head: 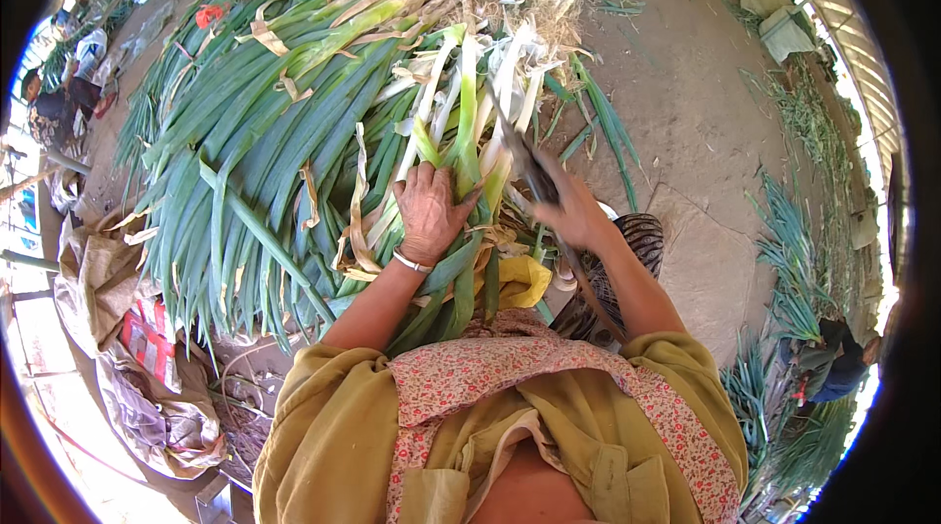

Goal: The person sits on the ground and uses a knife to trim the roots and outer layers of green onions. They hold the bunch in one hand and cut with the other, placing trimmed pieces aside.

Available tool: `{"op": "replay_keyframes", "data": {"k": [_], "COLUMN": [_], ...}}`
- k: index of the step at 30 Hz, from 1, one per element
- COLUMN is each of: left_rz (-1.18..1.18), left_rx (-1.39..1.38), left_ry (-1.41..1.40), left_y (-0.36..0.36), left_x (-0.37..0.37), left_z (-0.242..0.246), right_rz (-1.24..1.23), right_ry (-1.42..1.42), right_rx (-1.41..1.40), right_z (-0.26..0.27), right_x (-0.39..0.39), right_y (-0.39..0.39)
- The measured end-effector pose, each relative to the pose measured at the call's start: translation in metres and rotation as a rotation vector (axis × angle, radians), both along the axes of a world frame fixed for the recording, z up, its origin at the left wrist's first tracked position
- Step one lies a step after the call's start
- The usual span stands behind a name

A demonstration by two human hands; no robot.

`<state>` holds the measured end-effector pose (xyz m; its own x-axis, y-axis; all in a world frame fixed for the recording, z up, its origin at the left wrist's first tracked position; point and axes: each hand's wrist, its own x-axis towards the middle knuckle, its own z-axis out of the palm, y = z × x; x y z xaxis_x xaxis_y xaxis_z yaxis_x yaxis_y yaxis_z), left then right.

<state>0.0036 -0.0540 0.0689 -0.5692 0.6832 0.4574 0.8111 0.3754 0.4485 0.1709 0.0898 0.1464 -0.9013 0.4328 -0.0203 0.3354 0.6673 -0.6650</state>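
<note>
My left hand (434,211), with a pale bangle at the wrist, presses over the stalks of a bunch of large green onions (464,105), its fingers curled on them. The white stems and root ends of the bunch point away from me. In my right hand (577,211) is a long dark bladed tool (537,175), blurred, its exact kind unclear. The tip of the tool lies against the white stems, and a brown length of it runs back towards my body. Left of the bunch spreads a big heap of green onions (272,134) with long green leaves and dry husks.
A yellow cloth or bag (523,281) lies near my lap. Crumpled sacks (147,392) sit at the left. More green onions (790,259) lie along the right side of the dirt floor (698,112). One person (62,101) is at far left, another (831,362) at right.
</note>
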Motion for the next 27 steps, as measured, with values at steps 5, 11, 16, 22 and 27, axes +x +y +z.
{"op": "replay_keyframes", "data": {"k": [5,11,16,22,27], "left_rz": [-0.005,-0.025,-0.057,-0.053,-0.044], "left_rx": [-0.030,-0.059,-0.078,-0.090,-0.142], "left_ry": [-0.015,-0.063,-0.116,-0.171,-0.205], "left_y": [-0.001,0.001,0.002,0.004,0.006], "left_x": [-0.001,-0.004,-0.005,-0.007,-0.007], "left_z": [-0.007,-0.004,-0.001,0.003,0.001], "right_rz": [0.087,0.047,0.012,-0.069,-0.085], "right_ry": [-0.062,-0.019,0.070,0.039,0.025], "right_rx": [-0.218,-0.105,0.071,0.131,0.147], "right_z": [0.003,-0.013,-0.035,-0.039,-0.035], "right_x": [0.067,0.023,-0.033,-0.094,-0.133], "right_y": [-0.052,-0.028,0.023,0.078,0.115]}}
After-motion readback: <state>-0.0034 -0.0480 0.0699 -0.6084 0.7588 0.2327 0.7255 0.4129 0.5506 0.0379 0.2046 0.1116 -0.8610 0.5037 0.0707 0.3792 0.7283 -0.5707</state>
